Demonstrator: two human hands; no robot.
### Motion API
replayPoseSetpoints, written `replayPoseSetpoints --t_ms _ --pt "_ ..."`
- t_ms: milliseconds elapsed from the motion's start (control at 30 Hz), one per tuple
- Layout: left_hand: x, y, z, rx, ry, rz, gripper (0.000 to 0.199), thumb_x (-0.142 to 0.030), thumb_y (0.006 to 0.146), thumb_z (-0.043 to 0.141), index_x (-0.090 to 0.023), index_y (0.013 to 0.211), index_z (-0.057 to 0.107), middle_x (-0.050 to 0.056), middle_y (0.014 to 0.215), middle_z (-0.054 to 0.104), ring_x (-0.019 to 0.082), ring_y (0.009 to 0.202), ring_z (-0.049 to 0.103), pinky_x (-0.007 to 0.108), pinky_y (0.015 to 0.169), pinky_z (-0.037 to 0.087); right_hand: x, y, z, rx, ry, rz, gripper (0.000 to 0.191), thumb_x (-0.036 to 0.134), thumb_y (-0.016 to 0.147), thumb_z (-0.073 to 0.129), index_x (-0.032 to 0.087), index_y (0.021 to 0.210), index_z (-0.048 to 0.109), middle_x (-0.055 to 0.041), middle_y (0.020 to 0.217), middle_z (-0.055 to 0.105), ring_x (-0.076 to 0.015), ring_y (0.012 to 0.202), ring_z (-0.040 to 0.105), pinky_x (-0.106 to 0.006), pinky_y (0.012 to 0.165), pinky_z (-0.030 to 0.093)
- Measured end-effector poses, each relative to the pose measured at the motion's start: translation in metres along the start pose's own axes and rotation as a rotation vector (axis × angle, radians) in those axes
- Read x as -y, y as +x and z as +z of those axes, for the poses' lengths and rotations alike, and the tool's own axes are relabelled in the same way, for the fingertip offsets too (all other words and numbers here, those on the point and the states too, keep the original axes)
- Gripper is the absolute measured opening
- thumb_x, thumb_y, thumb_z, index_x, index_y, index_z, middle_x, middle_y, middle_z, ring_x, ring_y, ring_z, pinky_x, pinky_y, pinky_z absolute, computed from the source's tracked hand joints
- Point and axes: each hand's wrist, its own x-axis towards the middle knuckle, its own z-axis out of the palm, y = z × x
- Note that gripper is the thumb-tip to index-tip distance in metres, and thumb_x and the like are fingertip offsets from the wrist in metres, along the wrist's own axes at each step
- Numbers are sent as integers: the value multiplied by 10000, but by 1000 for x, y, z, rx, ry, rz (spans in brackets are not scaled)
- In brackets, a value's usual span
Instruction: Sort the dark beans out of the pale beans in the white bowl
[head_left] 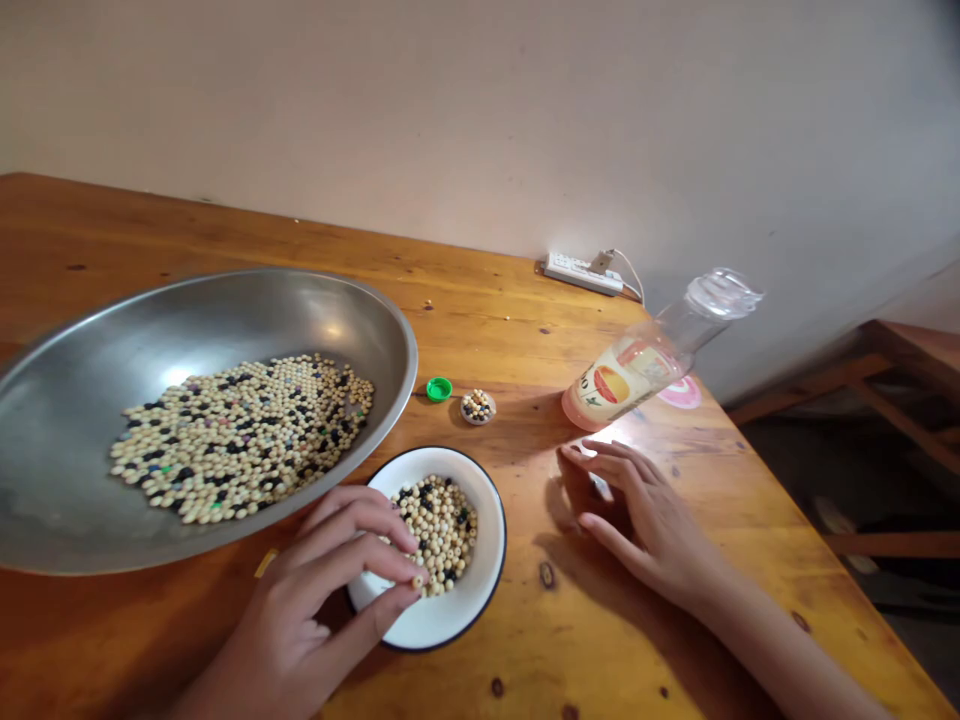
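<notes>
My left hand (330, 580) pinches a small cream bead (418, 581) between thumb and forefinger, over a white enamel bowl (491, 545) with a dark rim. Inside the bowl lies a heap of beads (442, 520), mostly cream with some black and a few green. Fingers apart and holding nothing, my right hand (649, 520) hovers just above or rests on the wooden table to the right of the bowl; contact is unclear. A wide steel basin (315, 300) at the left carries many more cream, black and coloured beads (247, 440).
Behind the bowl are a green bottle cap (439, 389) and a small cap full of beads (478, 406). A labelled bottle (630, 370) with pink liquid stands beyond my right hand. A power strip (583, 272) sits against the wall. The table (525, 640) ends at the right.
</notes>
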Motion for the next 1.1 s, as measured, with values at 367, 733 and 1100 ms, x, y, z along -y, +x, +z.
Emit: replayPoseSetpoints --t_ms 367,733,1100 --pt "1 -4 3 -7 -43 -23 94 -166 786 611 -226 713 602 10 799 628 166 864 554 263 777 465 13 -24 -4 -180 317 115 268 275 868 527 258 1129 470 -80 1146 605 -225 1147 539 -409 935 495" --pt "2 -2 4 -9 -121 -3 104 -145 788 606 -218 715 597 13 815 618 161 855 558 269 763 464 13 -42 5 -629 248 639 235 454 791 595 232 770 668 -69 1196 594 -293 1106 540 -556 1003 366" --pt "3 -4 7 1 -205 -47 99 -171 789 608 -211 699 605 22 825 628 180 858 567 316 781 451 -14 -43 -1 -718 53 741 272 490 789 576 242 710 654 -82 1096 637 -314 1048 543 -498 807 496"
